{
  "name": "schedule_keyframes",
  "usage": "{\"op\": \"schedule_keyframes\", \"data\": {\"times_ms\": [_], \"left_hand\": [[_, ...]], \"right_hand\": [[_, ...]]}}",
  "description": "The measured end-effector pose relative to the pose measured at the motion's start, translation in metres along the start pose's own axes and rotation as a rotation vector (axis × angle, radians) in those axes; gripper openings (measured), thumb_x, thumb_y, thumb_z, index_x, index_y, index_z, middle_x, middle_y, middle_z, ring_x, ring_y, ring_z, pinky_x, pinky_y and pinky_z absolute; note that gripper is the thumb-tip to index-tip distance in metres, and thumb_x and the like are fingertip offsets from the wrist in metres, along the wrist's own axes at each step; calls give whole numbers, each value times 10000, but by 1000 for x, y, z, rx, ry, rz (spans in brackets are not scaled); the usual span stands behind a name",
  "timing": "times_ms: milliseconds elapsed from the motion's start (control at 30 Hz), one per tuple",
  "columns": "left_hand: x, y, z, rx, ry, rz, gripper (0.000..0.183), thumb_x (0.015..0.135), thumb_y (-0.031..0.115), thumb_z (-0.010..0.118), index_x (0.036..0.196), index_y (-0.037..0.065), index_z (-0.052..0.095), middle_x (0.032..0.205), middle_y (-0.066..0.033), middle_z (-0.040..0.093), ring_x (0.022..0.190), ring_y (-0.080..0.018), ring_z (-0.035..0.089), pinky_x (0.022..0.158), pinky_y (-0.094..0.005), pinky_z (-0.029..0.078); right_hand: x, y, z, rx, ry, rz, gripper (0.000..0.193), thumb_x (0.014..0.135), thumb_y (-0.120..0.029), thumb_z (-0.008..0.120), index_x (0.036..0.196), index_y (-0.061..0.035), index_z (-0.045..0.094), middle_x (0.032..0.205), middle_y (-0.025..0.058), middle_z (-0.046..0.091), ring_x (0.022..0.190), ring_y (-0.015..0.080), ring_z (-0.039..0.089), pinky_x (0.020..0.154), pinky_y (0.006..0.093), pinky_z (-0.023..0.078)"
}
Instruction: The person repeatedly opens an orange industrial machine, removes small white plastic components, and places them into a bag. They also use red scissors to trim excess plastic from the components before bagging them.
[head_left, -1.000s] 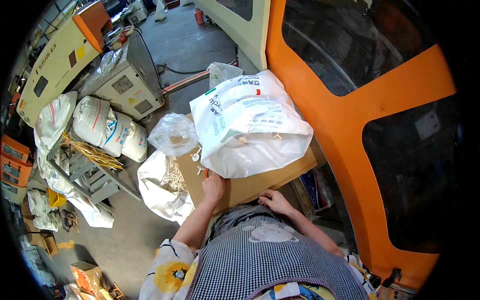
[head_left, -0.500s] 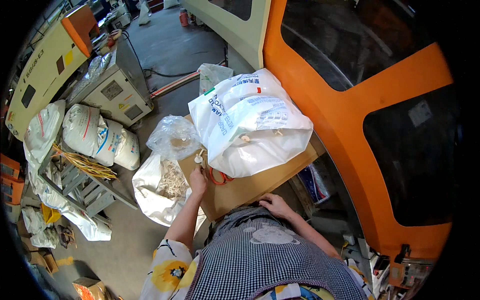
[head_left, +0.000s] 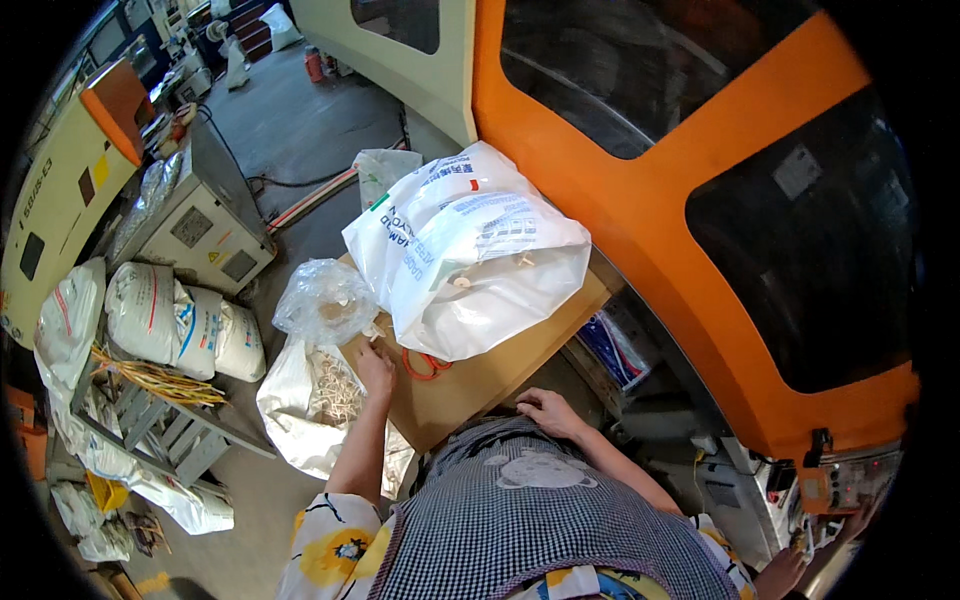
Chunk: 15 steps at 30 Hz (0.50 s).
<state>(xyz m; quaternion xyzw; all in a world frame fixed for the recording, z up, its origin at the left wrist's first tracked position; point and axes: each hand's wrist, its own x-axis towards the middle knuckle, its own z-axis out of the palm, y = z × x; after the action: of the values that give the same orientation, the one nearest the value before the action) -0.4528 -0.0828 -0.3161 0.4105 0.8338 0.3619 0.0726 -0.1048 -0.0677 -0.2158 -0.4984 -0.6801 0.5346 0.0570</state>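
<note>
My left hand (head_left: 376,370) is at the left edge of a brown cardboard-like board (head_left: 450,402), its fingers bent and pressed together. A small whitish piece (head_left: 373,329) shows just beyond the fingertips; whether they grip it I cannot make out. Orange-red loop handles (head_left: 424,366), like those of scissors, lie on the board to the right of this hand. My right hand (head_left: 552,412) rests at the board's near edge by my apron, fingers loosely bent and holding nothing visible. A large white printed sack (head_left: 470,315) covers the far part of the board, with small beige pieces (head_left: 461,283) on it.
Left of the board stand a clear plastic bag (head_left: 325,300) and an open white sack (head_left: 290,420) of small beige parts. An orange machine (head_left: 640,210) borders the right. Another person's hand (head_left: 782,574) shows lower right, near white parts. Full sacks (head_left: 140,305) and a metal cabinet (head_left: 215,235) stand left.
My view has shifted, so the surroundings sit further left. My left hand has drawn back slightly from the round white piece seen at its fingertips. Another person's hands have come into view at lower right.
</note>
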Motion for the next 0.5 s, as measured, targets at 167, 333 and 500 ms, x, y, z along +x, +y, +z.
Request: {"op": "schedule_keyframes", "data": {"times_ms": [167, 333, 500], "left_hand": [[-2, 26, -14, 321, 10, 173, 545, 757, 217, 622, 1216, 31, 396, 1067, -242, 452, 955, -401, 502, 806, -448, 438], [22, 54, -18, 488, -134, 109, 736, 744, 396, 622, 1323, 62, 314, 1101, -221, 418, 1008, -393, 482, 839, -444, 438], [39, 64, -14, 485, -213, -17, 771, 727, 428, 629, 1324, 84, 283, 1115, -217, 399, 1022, -398, 470, 823, -432, 454]], "right_hand": [[1, 12, 2, -59, 17, -18, 271, 855, -212, 551, 1024, -5, 594, 926, 128, 641, 866, 221, 617, 771, 324, 474], [2, 26, 4, -73, 41, -29, 305, 832, -306, 561, 1026, -78, 624, 974, 117, 644, 886, 251, 619, 808, 347, 448], [-9, 22, 2, -56, 47, 15, 295, 836, -299, 558, 1021, -79, 627, 975, 112, 646, 897, 243, 613, 818, 348, 429]]}}
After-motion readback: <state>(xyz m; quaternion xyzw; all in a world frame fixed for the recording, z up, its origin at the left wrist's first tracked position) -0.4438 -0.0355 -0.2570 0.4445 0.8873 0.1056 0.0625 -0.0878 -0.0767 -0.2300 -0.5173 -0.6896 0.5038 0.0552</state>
